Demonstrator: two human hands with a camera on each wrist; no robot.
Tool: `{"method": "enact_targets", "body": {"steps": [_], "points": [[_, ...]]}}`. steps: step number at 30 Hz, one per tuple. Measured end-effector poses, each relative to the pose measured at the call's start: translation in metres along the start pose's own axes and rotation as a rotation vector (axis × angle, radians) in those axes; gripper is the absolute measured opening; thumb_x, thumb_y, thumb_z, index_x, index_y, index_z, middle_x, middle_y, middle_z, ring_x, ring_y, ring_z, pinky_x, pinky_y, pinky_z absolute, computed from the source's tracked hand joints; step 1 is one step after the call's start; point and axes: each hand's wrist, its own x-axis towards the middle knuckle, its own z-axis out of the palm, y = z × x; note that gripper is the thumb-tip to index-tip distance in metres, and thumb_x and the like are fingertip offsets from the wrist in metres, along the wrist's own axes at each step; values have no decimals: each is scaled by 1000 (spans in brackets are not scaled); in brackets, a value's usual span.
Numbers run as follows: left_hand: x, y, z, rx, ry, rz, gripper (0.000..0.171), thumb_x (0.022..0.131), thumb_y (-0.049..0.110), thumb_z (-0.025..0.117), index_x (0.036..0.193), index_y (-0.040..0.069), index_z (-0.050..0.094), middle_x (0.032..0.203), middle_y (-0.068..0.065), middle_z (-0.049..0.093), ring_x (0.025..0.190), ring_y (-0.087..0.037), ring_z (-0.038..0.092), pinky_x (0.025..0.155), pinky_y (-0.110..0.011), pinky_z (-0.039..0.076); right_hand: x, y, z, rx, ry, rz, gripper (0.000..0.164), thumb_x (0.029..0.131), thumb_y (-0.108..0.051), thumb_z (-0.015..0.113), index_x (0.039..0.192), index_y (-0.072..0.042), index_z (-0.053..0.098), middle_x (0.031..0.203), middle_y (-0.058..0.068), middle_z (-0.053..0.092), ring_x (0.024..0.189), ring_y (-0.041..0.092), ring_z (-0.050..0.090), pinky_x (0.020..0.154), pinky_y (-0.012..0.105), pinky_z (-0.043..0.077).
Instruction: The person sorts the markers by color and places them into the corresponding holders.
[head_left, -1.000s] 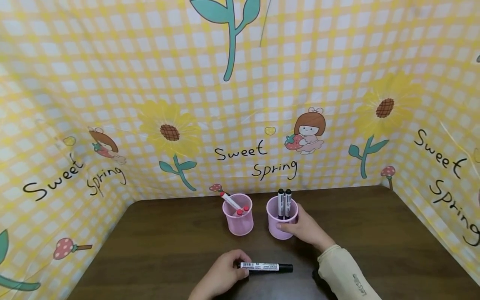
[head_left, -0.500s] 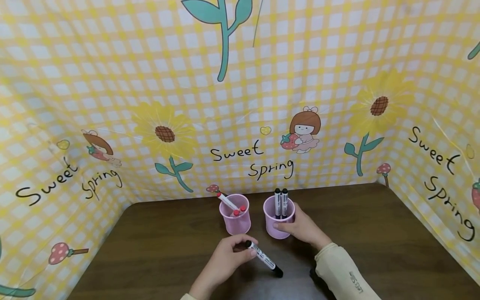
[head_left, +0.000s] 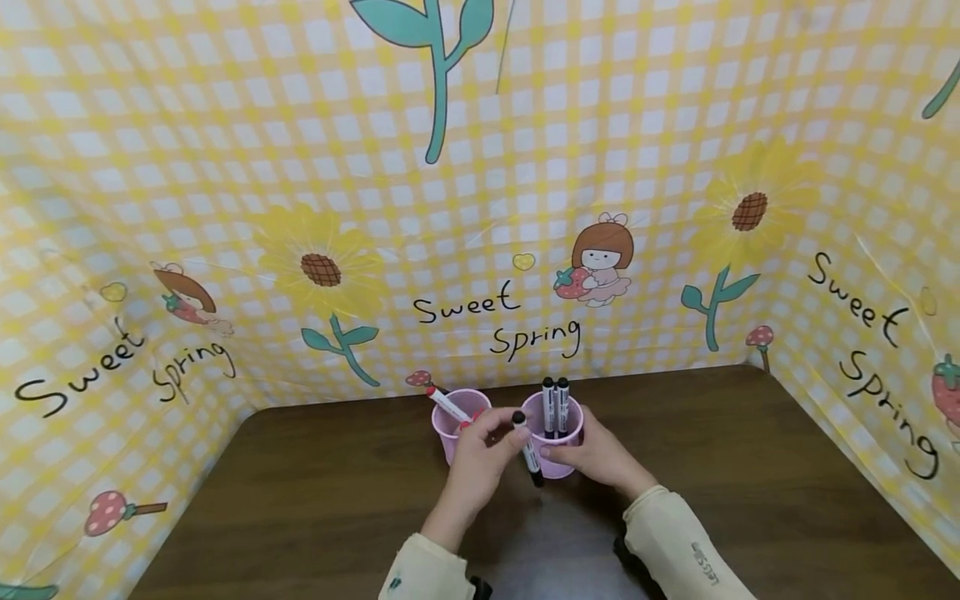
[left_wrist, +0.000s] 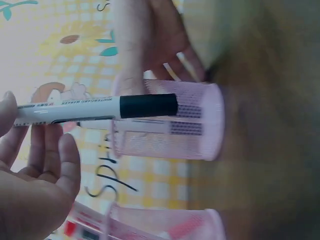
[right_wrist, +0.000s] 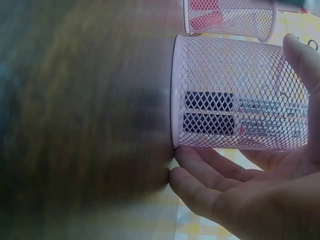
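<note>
My left hand [head_left: 480, 458] pinches a black-capped whiteboard marker [head_left: 530, 454] near its upper end, between thumb and fingers. The marker slants, lower cap down, in front of the left side of the right-hand pink mesh pen cup [right_wrist: 225, 65]. Around that cup my right hand [head_left: 609, 454] is wrapped, thumb on the near side and fingers at the far side. Two black-capped markers [head_left: 549, 408] stand in this cup side by side. In the left wrist view the held marker [left_wrist: 145, 106] overlaps the cup [left_wrist: 150, 145], outside its wall.
Left of it stands a second pink mesh cup [head_left: 447, 443], partly hidden behind my left hand, with red-capped markers [head_left: 450, 406] inside. Both cups are on the dark wooden table [head_left: 330, 500], near its back edge. A yellow checked cloth [head_left: 420, 233] hangs behind and at the sides.
The left hand has lifted the marker off the table, turned it from lying flat to a steep slant, and carried it forward beside the right-hand cup. The right hand keeps its grip.
</note>
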Motion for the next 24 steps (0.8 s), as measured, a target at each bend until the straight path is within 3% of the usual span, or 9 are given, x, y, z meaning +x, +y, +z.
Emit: {"method": "enact_targets", "body": {"steps": [6,11,17,24], "points": [[29,17,4,39,134,111,22,92,5,73,113,0,73,105,-10,67,92,-16,60,81,-26,50,0,0,1,-21,15,-7,87,80,-23,87,146,4,38,129,19,59,113,30,58,97,48,46],[49,17,11,98,241,147,23,92,9,74,113,1,73,102,-9,65,94,-20,61,85,-30,51,-1,-2,1,-36,25,16,90,79,-26,88,146,4,38,132,20,58,115,32,57,99,51,45],[62,3,20,277,193,81,22,92,9,75,112,2,73,102,-7,62,95,-23,63,84,-37,54,0,-2,1,-18,3,12,91,80,-25,87,148,4,35,134,20,57,116,32,58,99,52,45],[65,-6,29,527,117,-1,21,93,14,74,112,6,72,103,-4,62,93,-21,61,85,-39,53,2,0,-1,-16,-2,-5,89,80,-24,87,147,3,36,133,19,58,115,31,58,99,52,46]]}}
